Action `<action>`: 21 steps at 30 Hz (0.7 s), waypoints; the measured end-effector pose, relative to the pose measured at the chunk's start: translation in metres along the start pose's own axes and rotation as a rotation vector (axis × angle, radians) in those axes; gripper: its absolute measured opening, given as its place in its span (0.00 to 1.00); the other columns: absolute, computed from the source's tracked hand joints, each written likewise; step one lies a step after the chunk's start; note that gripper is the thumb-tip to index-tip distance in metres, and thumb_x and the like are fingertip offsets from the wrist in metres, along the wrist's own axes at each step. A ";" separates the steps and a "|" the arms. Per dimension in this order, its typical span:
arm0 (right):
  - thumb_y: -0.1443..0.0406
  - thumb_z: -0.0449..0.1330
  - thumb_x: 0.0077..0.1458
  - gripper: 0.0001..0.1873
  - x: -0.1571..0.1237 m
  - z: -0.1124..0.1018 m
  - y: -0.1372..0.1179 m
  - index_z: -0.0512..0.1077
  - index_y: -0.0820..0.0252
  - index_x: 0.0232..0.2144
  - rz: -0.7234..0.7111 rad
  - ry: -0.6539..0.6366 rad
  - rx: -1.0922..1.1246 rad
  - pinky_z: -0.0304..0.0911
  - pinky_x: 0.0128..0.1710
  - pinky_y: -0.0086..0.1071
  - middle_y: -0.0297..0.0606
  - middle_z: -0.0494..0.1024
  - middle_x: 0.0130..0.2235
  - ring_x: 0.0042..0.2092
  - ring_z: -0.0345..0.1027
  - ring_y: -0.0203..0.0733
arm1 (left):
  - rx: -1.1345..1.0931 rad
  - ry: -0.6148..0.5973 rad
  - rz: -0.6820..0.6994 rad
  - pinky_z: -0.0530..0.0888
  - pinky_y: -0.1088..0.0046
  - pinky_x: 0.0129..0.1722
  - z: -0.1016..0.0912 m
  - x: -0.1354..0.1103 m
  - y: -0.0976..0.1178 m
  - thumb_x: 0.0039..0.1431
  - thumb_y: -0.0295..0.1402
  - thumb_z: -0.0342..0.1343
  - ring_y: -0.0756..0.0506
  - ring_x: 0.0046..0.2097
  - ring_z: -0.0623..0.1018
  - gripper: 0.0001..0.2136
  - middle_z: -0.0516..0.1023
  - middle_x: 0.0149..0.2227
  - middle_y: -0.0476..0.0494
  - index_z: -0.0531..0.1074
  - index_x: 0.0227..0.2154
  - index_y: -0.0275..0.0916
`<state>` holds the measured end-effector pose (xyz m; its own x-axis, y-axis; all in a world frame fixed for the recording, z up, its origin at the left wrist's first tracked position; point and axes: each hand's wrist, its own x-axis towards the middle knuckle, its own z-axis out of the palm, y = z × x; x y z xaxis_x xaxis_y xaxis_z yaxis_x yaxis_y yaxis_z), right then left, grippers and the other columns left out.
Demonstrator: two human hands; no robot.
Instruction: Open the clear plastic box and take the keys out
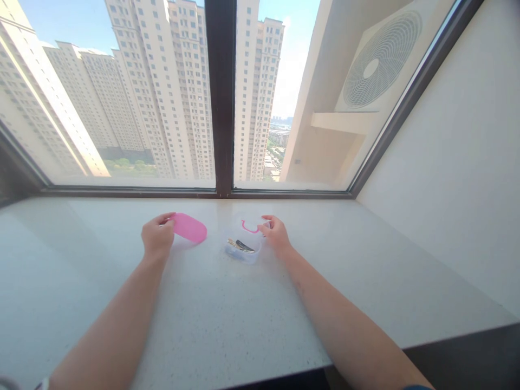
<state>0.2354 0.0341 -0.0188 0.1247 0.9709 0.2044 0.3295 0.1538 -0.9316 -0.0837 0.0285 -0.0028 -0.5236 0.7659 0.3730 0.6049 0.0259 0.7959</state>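
My left hand (158, 235) pinches one end of a flat pink lid (190, 227) with rounded ends, held a little above the white surface. To its right stands a small clear plastic box (244, 257) without a cover. Inside lie nail clippers (245, 246) and other slim metal pieces that are too small to name. My right hand (277, 234) is at the far right side of the box, thumb and forefinger closed together. A thin curved pink strip (249, 228) runs to these fingertips, above the box's far side. Whether it joins the box cannot be made out.
The pale speckled sill (211, 314) lies under both arms and ends at a dark front edge at lower right. A window with a dark frame (221, 108) rises behind it, with tall buildings outside. A white wall (447, 162) bounds the right side.
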 end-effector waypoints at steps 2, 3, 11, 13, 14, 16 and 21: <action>0.61 0.61 0.43 0.25 0.000 -0.002 -0.001 0.67 0.63 0.45 0.094 -0.044 0.154 0.61 0.26 0.27 0.33 0.71 0.29 0.26 0.63 0.34 | 0.065 0.050 -0.022 0.70 0.65 0.40 -0.006 0.005 -0.006 0.48 0.33 0.51 0.42 0.38 0.75 0.16 0.77 0.35 0.43 0.75 0.40 0.38; 0.61 0.62 0.42 0.26 0.000 -0.003 -0.002 0.67 0.62 0.45 0.143 -0.065 0.218 0.59 0.24 0.26 0.33 0.71 0.29 0.25 0.62 0.33 | 0.085 0.052 -0.027 0.69 0.64 0.41 -0.009 0.007 -0.007 0.48 0.33 0.52 0.41 0.40 0.74 0.15 0.77 0.35 0.43 0.75 0.40 0.38; 0.66 0.63 0.41 0.14 -0.002 -0.007 -0.003 0.71 0.64 0.34 0.340 -0.305 0.400 0.53 0.18 0.21 0.39 0.74 0.33 0.27 0.65 0.32 | 0.244 0.025 -0.096 0.66 0.55 0.44 -0.031 0.013 -0.012 0.46 0.35 0.54 0.37 0.43 0.69 0.19 0.71 0.40 0.41 0.72 0.43 0.38; 0.67 0.63 0.41 0.13 -0.002 -0.006 -0.003 0.71 0.64 0.33 0.334 -0.305 0.386 0.56 0.19 0.22 0.39 0.75 0.33 0.28 0.66 0.33 | 0.348 0.000 -0.134 0.64 0.49 0.44 -0.032 0.012 -0.009 0.47 0.39 0.53 0.33 0.48 0.66 0.22 0.66 0.48 0.37 0.70 0.48 0.40; 0.67 0.63 0.41 0.12 -0.002 -0.005 -0.002 0.71 0.64 0.33 0.330 -0.303 0.382 0.58 0.20 0.22 0.39 0.75 0.33 0.29 0.67 0.34 | 0.401 -0.026 -0.140 0.63 0.47 0.44 -0.031 0.011 -0.006 0.49 0.41 0.52 0.31 0.51 0.64 0.23 0.63 0.51 0.36 0.68 0.49 0.42; 0.66 0.64 0.42 0.11 -0.002 -0.005 -0.002 0.71 0.64 0.31 0.328 -0.311 0.391 0.59 0.20 0.22 0.39 0.75 0.32 0.29 0.67 0.34 | 0.464 -0.103 -0.093 0.63 0.46 0.45 -0.026 0.008 0.001 0.50 0.46 0.50 0.29 0.53 0.63 0.24 0.61 0.53 0.35 0.68 0.49 0.43; 0.64 0.63 0.47 0.09 0.002 -0.009 -0.003 0.71 0.67 0.26 0.357 -0.359 0.430 0.60 0.18 0.22 0.41 0.74 0.28 0.26 0.66 0.33 | 0.667 -0.343 0.064 0.57 0.45 0.52 -0.003 -0.005 0.008 0.45 0.59 0.47 0.28 0.58 0.59 0.36 0.59 0.58 0.28 0.64 0.53 0.40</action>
<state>0.2430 0.0337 -0.0133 -0.1870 0.9652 -0.1829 -0.0860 -0.2015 -0.9757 -0.0781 0.0230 0.0036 -0.3249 0.9334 0.1524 0.9201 0.2747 0.2792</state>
